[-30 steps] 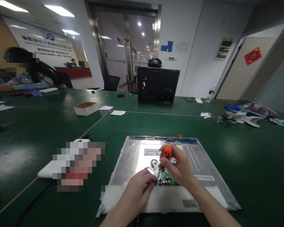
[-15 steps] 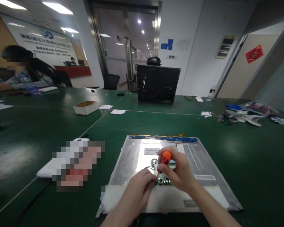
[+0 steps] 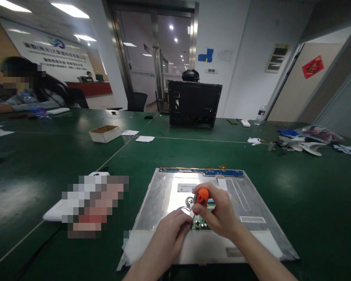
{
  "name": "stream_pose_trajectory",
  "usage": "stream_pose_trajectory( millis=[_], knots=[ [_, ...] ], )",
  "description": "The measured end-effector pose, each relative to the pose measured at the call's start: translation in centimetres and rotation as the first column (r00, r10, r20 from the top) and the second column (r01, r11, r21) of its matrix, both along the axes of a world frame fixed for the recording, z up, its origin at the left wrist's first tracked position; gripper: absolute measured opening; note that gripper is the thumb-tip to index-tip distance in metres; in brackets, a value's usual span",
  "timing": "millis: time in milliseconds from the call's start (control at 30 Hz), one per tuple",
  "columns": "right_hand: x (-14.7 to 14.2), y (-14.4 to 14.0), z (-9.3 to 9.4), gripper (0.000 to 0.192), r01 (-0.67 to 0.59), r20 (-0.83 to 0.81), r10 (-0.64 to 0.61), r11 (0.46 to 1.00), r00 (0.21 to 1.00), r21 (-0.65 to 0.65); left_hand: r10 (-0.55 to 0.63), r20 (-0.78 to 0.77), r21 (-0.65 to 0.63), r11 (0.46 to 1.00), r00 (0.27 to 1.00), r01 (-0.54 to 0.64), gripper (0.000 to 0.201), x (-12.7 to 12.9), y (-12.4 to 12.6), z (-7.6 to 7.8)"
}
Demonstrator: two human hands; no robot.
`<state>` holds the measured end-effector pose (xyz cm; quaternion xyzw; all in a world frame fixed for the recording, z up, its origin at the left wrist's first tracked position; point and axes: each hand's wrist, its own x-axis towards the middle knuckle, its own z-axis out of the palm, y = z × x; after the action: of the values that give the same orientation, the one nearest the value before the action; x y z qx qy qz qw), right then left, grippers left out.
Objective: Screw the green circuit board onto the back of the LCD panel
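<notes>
Green table (image 3: 222, 154) — metal panel (image 3: 247, 207) atop, glass doors (image 3: 140, 58)

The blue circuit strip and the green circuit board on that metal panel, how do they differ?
The blue circuit strip is long and narrow; the green circuit board is more compact. The strip runs along the far edge of the metal panel, while the board sits nearer the middle. The right hand partly hides the board; no hand covers the strip. Both are on the panel.
</notes>
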<state>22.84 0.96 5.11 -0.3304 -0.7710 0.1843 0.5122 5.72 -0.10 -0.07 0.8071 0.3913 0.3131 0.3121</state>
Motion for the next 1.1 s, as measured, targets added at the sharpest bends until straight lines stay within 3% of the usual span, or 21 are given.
stream_pose_trajectory(
  millis=[367, 833, 1100],
  knots=[
    [0.08, 0.01, -0.26, 0.016, 0.01, 0.017, -0.01, 1.0, 1.0, -0.005, -0.008, -0.049, -0.008, 1.0, 0.999, 0.008, 0.016, -0.27, -0.13, -0.28],
    [0.03, -0.08, -0.28, 0.021, 0.02, 0.018, -0.02, 1.0, 1.0, 0.007, -0.041, -0.005, 0.005, 0.999, 0.999, 0.041, 0.022, -0.15, -0.09, -0.2],
    [-0.14, -0.04, -0.55, 0.032, 0.089, 0.016, -0.092, 0.985, 0.996, 0.146, -0.033, -0.014, -0.001, 0.999, 0.999, 0.033, 0.021, -0.24, -0.12, -0.51]
  ],
)
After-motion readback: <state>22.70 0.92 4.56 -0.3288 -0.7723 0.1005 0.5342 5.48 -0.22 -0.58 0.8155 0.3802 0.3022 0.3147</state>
